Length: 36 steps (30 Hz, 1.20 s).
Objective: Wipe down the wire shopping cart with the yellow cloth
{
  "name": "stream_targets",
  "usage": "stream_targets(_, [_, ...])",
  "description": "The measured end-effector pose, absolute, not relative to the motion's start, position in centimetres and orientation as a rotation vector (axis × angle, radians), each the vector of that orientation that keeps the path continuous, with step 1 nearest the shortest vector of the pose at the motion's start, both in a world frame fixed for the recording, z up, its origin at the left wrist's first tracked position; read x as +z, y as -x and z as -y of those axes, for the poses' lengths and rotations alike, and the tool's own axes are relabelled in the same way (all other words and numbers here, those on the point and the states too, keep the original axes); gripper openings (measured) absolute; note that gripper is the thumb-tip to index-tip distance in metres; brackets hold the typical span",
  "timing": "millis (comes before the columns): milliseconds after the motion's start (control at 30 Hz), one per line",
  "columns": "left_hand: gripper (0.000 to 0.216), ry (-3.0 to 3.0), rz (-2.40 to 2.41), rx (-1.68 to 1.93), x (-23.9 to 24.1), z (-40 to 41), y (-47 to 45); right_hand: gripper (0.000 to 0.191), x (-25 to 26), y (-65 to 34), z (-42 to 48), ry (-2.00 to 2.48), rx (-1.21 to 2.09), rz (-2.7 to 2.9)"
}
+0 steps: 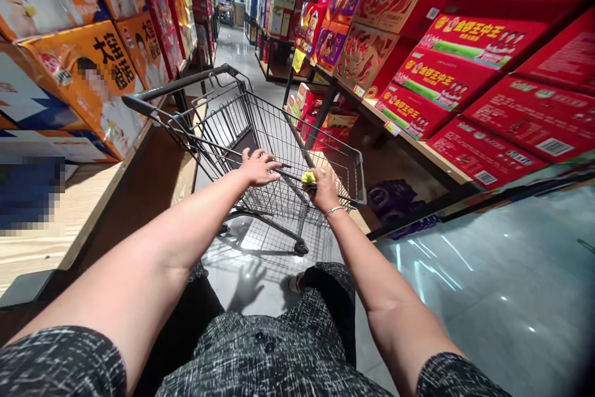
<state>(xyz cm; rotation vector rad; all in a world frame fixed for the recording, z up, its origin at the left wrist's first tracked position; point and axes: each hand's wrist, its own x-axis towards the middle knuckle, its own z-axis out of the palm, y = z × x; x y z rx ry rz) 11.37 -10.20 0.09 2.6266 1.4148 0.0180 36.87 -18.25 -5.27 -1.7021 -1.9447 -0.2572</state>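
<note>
A black wire shopping cart (279,130) stands askew in front of me, its handle toward the upper left. My left hand (259,166) is open with fingers spread, over the near side of the cart; whether it touches the wire is unclear. My right hand (325,185), with a bracelet at its wrist, is closed around a crumpled yellow cloth (308,179). That hand is at the cart's near top rail, close to its right end. The fingertips of the right hand are partly hidden by the cloth and the hand itself.
Orange cartons (88,75) are stacked on a wooden platform at left. Red gift boxes (432,78) fill the right shelf, with purple packages (395,202) below. A tiled aisle (237,44) runs ahead between the shelves. A cart wheel (301,248) is near my feet.
</note>
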Motion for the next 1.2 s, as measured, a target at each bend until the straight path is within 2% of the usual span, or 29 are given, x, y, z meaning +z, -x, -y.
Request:
stream_targets(100, [0.047, -2.648, -1.370, 0.133, -0.4, 11.2, -11.8, 0.045, -4.9, -32.8, 18.5, 1.635, -0.400, 2.075])
stream_targets(267, [0.047, -2.570, -1.357, 0.199, -0.4, 11.2, -10.3, 0.035, -6.0, -30.4, 18.4, 1.370, -0.616, 2.248])
stream_targets(433, [0.048, -2.511, -1.353, 0.325, -1.0, 11.2, -9.5, 0.033, -7.7, -38.2, 23.0, 1.297, -0.770, 2.269])
stream_targets(567, [0.046, -2.502, -1.349, 0.381, -1.2, 11.5, -9.4, 0.032, -8.0, -46.1, 28.6, 1.493, -0.827, 2.173])
stream_targets(733, [0.048, -2.510, -1.354, 0.372, -1.1, 11.8, -9.5, 0.036, -8.1, -47.3, 30.3, 1.652, -0.791, 2.065])
stream_targets(867, [0.050, -2.504, -1.361, 0.339, -0.7, 11.9, -9.6, 0.036, -8.0, -41.8, 26.7, 1.555, -0.723, 2.019])
stream_targets(1000, [0.059, -2.473, -1.347, 0.319, -0.6, 11.9, -9.6, 0.036, -8.0, -34.9, 22.2, 1.505, -0.514, 2.173])
stream_targets(1100, [0.064, -2.444, -1.333, 0.354, -0.7, 11.8, -9.5, 0.043, -9.4, -31.1, 20.0, 1.497, -0.393, 2.299])
stream_targets(1200, [0.064, -2.431, -1.315, 0.389, -0.9, 11.9, -9.5, 0.042, -12.4, -29.2, 19.1, 1.403, -0.300, 2.475])
